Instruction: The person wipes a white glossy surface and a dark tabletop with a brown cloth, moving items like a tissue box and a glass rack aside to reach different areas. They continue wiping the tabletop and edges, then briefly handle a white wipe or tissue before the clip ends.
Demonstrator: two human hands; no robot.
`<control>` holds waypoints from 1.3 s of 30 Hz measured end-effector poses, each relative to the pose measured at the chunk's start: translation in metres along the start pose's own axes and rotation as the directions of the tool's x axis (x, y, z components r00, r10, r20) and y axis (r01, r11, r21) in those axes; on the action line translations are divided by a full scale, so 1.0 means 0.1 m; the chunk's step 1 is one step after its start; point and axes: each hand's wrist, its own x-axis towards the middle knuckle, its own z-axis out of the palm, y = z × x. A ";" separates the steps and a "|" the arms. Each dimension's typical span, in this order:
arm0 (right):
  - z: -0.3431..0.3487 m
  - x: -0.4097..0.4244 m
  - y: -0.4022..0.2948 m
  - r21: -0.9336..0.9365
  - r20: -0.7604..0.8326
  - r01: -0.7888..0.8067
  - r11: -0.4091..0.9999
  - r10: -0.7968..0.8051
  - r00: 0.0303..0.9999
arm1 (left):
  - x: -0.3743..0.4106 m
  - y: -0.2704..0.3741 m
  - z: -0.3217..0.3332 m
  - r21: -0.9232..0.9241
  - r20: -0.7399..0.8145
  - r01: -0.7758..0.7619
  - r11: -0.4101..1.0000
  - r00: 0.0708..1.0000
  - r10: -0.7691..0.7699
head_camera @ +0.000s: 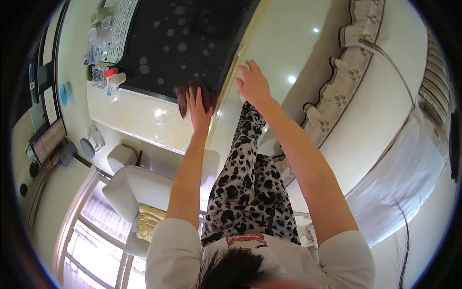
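Note:
My left hand [199,115] lies over a crumpled maroon cloth [182,98] at the near right corner of the black tabletop panel [158,47]. Its fingers reach forward and spread across the fabric, pressing it down; the palm side is hidden. Pale round spots dot the black surface. To the right, my right hand [255,82] hangs in the air just beyond the table's gold-coloured edge [226,77]. Its fingers are apart and slightly curled, with nothing visible in them.
On the table's far left, a white slotted tray [124,29] holds several glasses and cups. Beside it stand a clear glass [99,76] and a small pale cup [117,79]. A ruffled sofa [346,76] borders the right. A light chair [135,188] stands lower left.

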 end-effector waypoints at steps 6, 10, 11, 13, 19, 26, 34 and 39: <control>-0.06 0.91 -0.15 -0.132 0.086 0.115 0.985 -0.104 0.991 | 1.60 -0.34 -0.32 0.130 -0.122 -0.094 0.987 0.986 0.110; 0.14 1.31 -0.10 -0.332 0.144 0.214 0.919 -0.176 0.974 | 1.98 -0.61 -0.49 0.176 -0.173 0.001 0.984 0.984 0.030; 0.21 1.39 -0.11 -0.363 0.146 0.250 0.898 -0.210 0.967 | 1.98 -0.67 -0.51 0.182 -0.216 0.015 0.983 0.976 0.025; 0.37 1.47 -0.12 -0.421 0.155 0.329 0.845 -0.290 0.944 | 1.87 -0.75 -0.51 0.194 -0.308 0.053 0.979 0.951 0.010; 0.92 1.59 -0.41 -0.446 0.253 0.447 0.775 -0.370 0.894 | 1.32 -1.29 -0.79 0.057 -0.403 0.185 0.981 0.903 -0.147; 1.55 1.46 -0.88 -0.342 0.235 0.569 0.747 -0.519 0.822 | 0.38 -1.63 -0.71 -0.077 -0.613 0.368 0.927 0.716 -0.335; 1.89 1.33 -0.90 -0.338 0.052 0.713 0.614 -0.744 0.666 | 0.40 -1.34 -0.47 0.015 -0.740 0.282 0.959 0.648 -0.179; 2.14 1.62 -1.21 -0.527 0.024 0.635 0.565 -0.736 0.676 | 0.12 -1.64 -0.61 0.107 -0.739 0.208 0.972 0.671 -0.062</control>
